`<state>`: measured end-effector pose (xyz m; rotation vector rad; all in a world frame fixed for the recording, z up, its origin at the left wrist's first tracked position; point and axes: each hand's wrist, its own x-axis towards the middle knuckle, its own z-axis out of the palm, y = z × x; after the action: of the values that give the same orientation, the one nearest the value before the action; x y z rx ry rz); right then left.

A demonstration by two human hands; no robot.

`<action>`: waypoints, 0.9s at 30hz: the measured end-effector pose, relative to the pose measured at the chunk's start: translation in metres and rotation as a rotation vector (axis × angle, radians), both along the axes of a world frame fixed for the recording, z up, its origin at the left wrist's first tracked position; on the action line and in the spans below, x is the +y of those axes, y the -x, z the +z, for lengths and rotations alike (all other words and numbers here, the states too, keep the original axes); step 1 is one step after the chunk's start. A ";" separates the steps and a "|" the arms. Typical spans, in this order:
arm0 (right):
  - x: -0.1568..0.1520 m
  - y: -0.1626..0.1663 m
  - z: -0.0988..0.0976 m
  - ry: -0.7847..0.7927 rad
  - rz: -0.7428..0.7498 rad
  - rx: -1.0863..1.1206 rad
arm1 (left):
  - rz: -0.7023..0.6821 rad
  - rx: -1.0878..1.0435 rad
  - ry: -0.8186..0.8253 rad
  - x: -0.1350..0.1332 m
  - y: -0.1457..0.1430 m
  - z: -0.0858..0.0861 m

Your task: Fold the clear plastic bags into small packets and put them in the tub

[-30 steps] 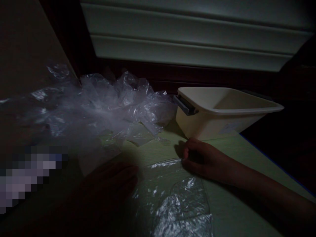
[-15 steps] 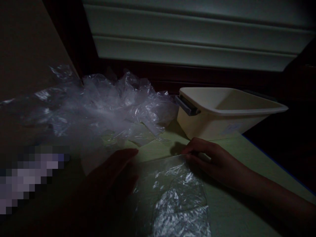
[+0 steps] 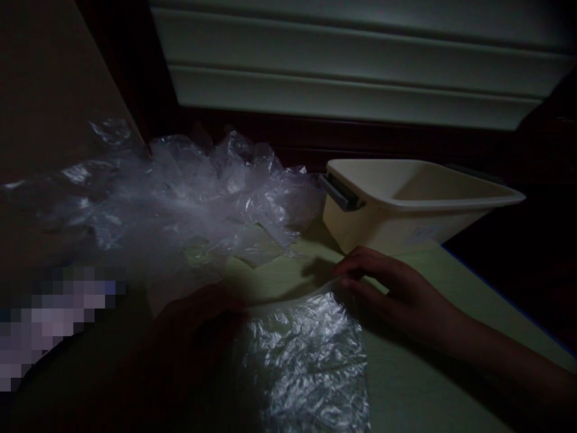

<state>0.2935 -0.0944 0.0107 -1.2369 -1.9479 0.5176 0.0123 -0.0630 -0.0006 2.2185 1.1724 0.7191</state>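
A crinkled clear plastic bag (image 3: 306, 355) lies flat on the pale green table (image 3: 406, 391) in front of me. My right hand (image 3: 387, 288) rests at the bag's upper right corner, fingers stretched out and spread, fingertips touching the plastic's edge. My left hand (image 3: 198, 325) is deep in shadow at the bag's left edge, lying over it; its fingers appear extended but are hard to make out.
A heap of crumpled clear plastic bags (image 3: 180, 198) fills the left and middle of the table. A cream plastic bin (image 3: 406, 207) with a grey handle stands at the back right. The table's blue right edge (image 3: 505, 294) runs diagonally. A slatted wall stands behind.
My right hand opened from a curled pinch to spread fingers and slid slightly up. The bag now lies flatter and more spread out. My left hand shifted along the bag's left edge.
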 end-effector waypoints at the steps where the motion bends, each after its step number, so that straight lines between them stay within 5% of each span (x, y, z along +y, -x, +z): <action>1: 0.000 -0.001 -0.001 0.033 0.005 -0.002 | -0.002 0.000 -0.006 0.000 0.001 0.000; 8: 0.001 -0.002 -0.008 0.194 0.006 -0.043 | -0.125 0.077 -0.184 0.005 0.008 -0.001; 16: 0.001 -0.001 -0.003 0.128 0.020 -0.160 | -0.106 0.106 -0.181 0.001 0.004 -0.001; 23: -0.004 -0.001 0.004 0.225 0.109 -0.121 | -0.248 0.208 -0.413 0.005 0.008 -0.003; 27: -0.002 -0.001 0.002 0.124 0.137 -0.224 | -0.227 0.207 -0.467 0.004 0.007 -0.004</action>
<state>0.2950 -0.0969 0.0128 -1.2909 -2.2292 0.5989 0.0054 -0.0589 -0.0046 2.8172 0.8852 0.7383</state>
